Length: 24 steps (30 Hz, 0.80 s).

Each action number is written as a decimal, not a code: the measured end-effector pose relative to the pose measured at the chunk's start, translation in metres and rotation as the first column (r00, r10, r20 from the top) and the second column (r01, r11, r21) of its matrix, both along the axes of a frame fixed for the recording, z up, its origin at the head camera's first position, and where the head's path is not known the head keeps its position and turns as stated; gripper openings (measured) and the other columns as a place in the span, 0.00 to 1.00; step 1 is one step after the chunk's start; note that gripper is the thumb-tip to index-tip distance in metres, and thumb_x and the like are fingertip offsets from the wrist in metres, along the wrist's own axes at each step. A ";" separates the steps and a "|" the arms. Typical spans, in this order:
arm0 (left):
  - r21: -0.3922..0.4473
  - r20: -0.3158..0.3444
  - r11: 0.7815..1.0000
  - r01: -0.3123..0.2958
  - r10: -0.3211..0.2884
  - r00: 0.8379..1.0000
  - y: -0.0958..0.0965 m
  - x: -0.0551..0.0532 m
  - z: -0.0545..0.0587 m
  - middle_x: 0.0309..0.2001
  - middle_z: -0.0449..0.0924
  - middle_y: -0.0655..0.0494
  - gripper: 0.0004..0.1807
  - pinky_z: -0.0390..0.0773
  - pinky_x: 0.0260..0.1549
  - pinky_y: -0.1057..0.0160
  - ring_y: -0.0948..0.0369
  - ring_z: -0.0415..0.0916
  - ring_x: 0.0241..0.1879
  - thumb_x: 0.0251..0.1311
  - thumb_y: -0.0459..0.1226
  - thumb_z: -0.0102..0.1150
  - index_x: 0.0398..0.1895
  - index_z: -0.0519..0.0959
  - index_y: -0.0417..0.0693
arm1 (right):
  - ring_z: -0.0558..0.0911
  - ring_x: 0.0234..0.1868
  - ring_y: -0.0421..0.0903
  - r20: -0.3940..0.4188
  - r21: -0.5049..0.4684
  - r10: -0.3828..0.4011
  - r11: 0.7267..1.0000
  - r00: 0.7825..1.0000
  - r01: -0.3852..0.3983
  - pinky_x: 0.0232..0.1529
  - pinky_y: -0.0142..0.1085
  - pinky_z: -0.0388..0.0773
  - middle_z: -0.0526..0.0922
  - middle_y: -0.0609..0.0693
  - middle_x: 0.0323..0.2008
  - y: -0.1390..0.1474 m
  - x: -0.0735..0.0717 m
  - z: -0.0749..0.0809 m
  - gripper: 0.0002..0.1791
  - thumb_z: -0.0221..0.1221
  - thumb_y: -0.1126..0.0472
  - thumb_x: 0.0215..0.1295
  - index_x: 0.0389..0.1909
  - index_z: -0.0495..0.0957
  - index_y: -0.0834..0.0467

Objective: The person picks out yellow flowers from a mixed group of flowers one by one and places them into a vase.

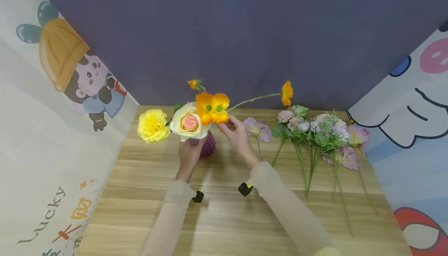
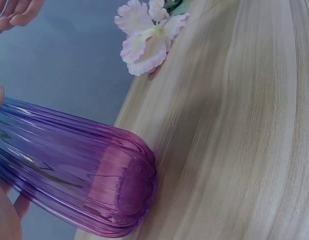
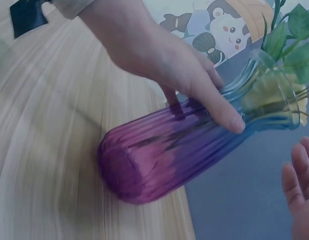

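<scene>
A ribbed glass vase, purple-pink at the base and blue at the mouth, stands on the table with stems inside it. My left hand grips the vase around its upper body. In the head view, a yellow carnation, a cream rose with a pink centre and orange poppies spread above the vase. An orange poppy on a long stem leans right, and an orange bud points up. My right hand is just under the orange poppies, its fingers loosely bent beside the vase mouth.
On the right of the wooden table lie a lilac flower, a bunch of pale roses, a bunch of white-lilac blossoms and pink-purple flowers. A dark wall closes the back; printed panels flank both sides.
</scene>
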<state>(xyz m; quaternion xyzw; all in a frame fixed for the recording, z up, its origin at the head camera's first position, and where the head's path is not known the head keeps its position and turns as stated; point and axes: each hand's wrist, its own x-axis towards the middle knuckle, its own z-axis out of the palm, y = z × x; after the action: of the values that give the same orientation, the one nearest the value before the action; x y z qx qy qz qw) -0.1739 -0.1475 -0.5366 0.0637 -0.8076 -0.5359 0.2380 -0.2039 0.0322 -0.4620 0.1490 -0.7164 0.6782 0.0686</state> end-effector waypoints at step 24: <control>-0.439 -0.030 0.894 0.090 -0.115 0.993 -0.060 0.037 0.005 0.74 0.68 0.43 0.44 0.66 0.72 0.42 0.44 0.66 0.73 0.57 0.43 0.77 0.75 0.68 0.43 | 0.78 0.35 0.37 -0.306 0.144 -0.179 0.962 0.935 0.231 0.38 0.22 0.75 0.86 0.68 0.39 0.108 0.027 -0.021 0.08 0.63 0.79 0.64 0.44 0.82 0.74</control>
<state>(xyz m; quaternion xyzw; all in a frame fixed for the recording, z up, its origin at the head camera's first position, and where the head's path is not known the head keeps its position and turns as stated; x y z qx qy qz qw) -0.1365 -0.2071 -0.5319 -0.0485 -0.9025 -0.3544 0.2396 -0.1764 0.1399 -0.4830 0.1763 -0.7679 0.5714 0.2298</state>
